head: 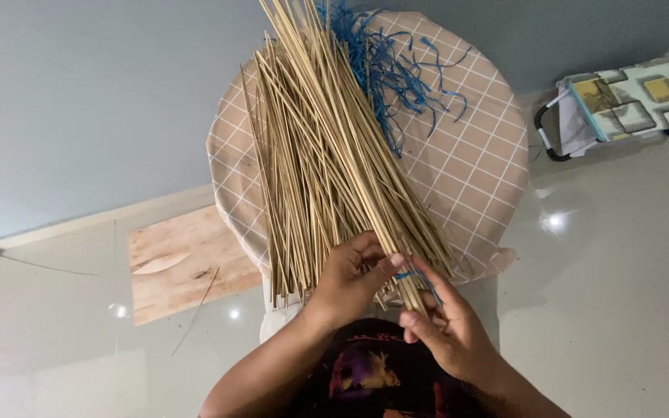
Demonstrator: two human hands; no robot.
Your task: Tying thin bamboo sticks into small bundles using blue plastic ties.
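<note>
A big loose bundle of thin pale sticks point(315, 147) lies across a round stool covered with a beige grid-patterned cloth point(482, 162). My left hand point(350, 279) grips the near ends of a smaller bunch of these sticks. My right hand point(447, 325) pinches the same bunch lower down, where a blue string point(412, 275) wraps round it. A tangle of blue strings point(396, 70) lies on the cloth at the far side of the sticks.
A wooden board point(183, 263) lies on the glossy tiled floor to the left of the stool. A folded frame with a patterned panel point(629, 97) rests on the floor at the far right. A grey wall rises behind.
</note>
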